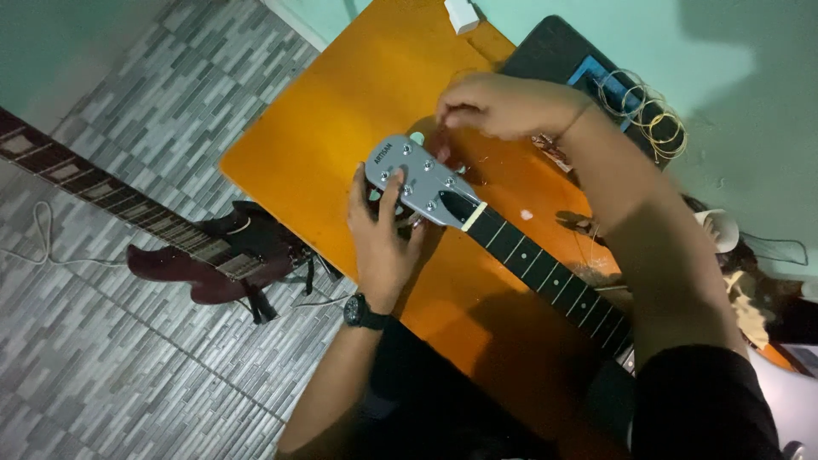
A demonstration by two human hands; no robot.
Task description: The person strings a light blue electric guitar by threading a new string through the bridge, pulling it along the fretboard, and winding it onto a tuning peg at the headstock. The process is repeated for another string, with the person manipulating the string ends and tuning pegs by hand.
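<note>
We are gripping the headstock [423,181] with our left hand [381,237] over an orange table [341,111]. Our right hand [503,106] is pinching at its top edge; a red guitar [204,255] is lying on grey tiles [128,366].

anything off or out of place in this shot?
Yes. A dark red guitar lies flat on the tiled floor with a loose white cable beside it. Coiled strings sit loose at the table's far edge.

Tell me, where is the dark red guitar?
In the head view, the dark red guitar lies on the grey tiled floor, left of the orange table and the left hand.
</note>
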